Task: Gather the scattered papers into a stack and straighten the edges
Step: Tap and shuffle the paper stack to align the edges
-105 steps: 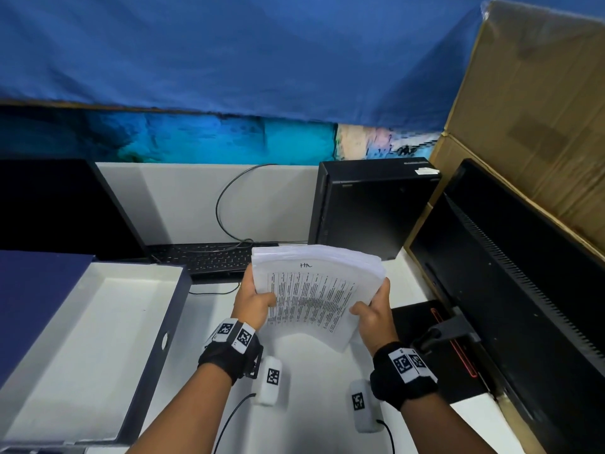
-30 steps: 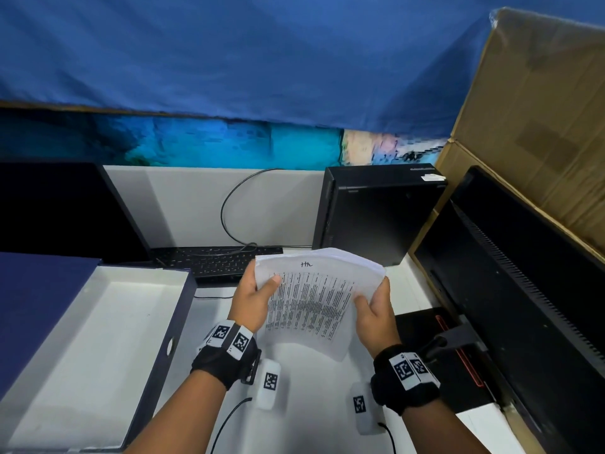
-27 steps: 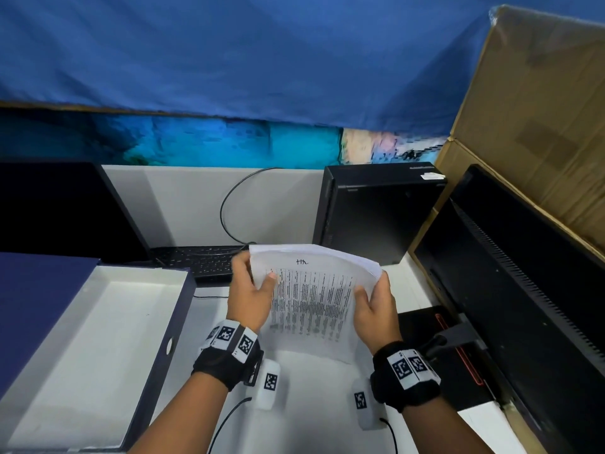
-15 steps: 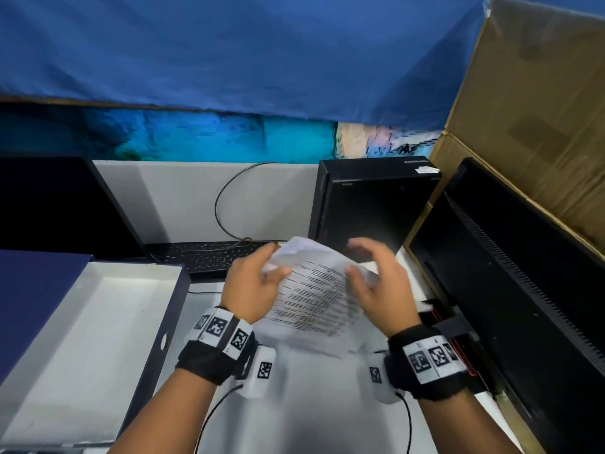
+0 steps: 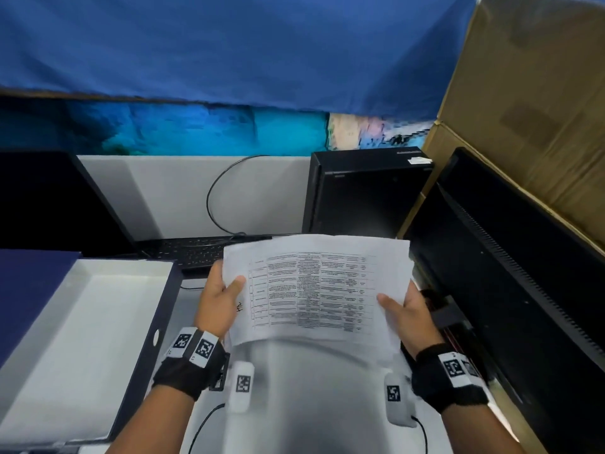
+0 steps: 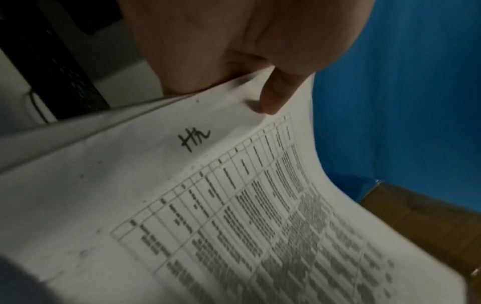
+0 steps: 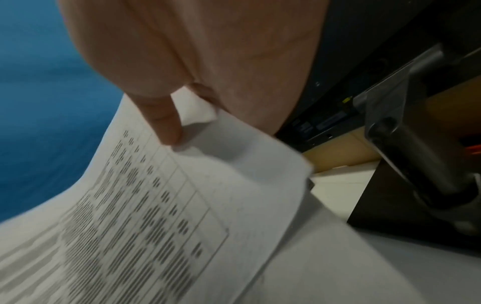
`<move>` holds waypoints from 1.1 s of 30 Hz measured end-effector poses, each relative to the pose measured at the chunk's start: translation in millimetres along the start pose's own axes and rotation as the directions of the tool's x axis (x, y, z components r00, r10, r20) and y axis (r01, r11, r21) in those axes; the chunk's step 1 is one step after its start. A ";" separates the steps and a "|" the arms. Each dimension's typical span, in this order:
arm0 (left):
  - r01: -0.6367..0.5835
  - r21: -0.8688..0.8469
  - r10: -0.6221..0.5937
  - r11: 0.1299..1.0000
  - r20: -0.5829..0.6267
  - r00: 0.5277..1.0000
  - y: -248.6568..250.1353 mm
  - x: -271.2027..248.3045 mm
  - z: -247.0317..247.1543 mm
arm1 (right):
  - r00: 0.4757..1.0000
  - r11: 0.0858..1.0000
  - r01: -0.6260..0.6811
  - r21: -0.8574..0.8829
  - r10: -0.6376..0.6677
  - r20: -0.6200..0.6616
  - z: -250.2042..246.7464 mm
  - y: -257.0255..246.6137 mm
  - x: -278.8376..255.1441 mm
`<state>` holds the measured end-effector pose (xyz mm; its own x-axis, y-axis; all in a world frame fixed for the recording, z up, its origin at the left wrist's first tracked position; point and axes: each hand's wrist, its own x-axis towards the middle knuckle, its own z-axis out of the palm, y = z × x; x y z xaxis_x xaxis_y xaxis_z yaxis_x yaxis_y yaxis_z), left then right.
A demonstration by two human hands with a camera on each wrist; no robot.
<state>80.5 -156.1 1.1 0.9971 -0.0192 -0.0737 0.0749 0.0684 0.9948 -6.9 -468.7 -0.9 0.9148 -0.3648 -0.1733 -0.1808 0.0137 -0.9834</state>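
A stack of white papers [image 5: 314,290] with a printed table on its top sheet is held landscape above the white desk [image 5: 294,404], tilted toward me. My left hand [image 5: 222,296] grips its left edge, thumb on top and fingers behind. My right hand [image 5: 406,312] grips the right edge the same way. In the left wrist view the thumb [image 6: 275,94] presses the top sheet of the papers [image 6: 208,205] near a handwritten mark. In the right wrist view the thumb [image 7: 164,123] pinches the papers [image 7: 182,205] near a corner.
An open dark-blue box with a white inside [image 5: 82,339] lies at the left. A black keyboard [image 5: 196,253] sits behind the papers, with a black computer case [image 5: 363,191] at the back right. A black monitor [image 5: 507,273] and cardboard [image 5: 540,93] stand along the right.
The stack has been turned from portrait to landscape. Both hands let go partway through the turn and now grip the short side edges, further apart than before.
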 end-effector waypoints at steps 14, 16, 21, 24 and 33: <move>-0.088 0.201 0.107 0.976 -0.085 0.991 -41.4 -17.1 -14.7 | 0.991 0.989 -0.019 -0.143 -0.001 -0.136 34.0 36.8 -22.9; -0.092 0.122 0.107 0.988 -0.122 0.987 -38.4 -13.0 -11.4 | 0.991 0.998 0.016 -0.054 -0.023 -0.130 34.1 32.8 -24.8; -0.067 0.127 0.098 0.990 -0.253 0.963 -35.5 -1.5 -4.9 | 0.948 0.999 0.040 -0.021 -0.045 -0.314 43.4 22.8 -19.9; -0.033 0.138 0.069 0.990 -0.264 0.962 -37.9 1.4 -5.6 | 0.935 0.999 0.005 -0.050 -0.022 -0.353 46.9 24.9 -13.0; -0.010 0.167 0.049 0.986 -0.228 0.972 -43.2 1.1 -15.6 | 0.932 0.985 -0.017 -0.171 -0.046 -0.359 49.0 18.5 -13.9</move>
<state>78.6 -143.4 -43.1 0.9765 0.2121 -0.0391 0.0613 -0.0988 0.9932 -5.3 -417.7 -19.3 0.7314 -0.6750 -0.0969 -0.2551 -0.1391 -0.9568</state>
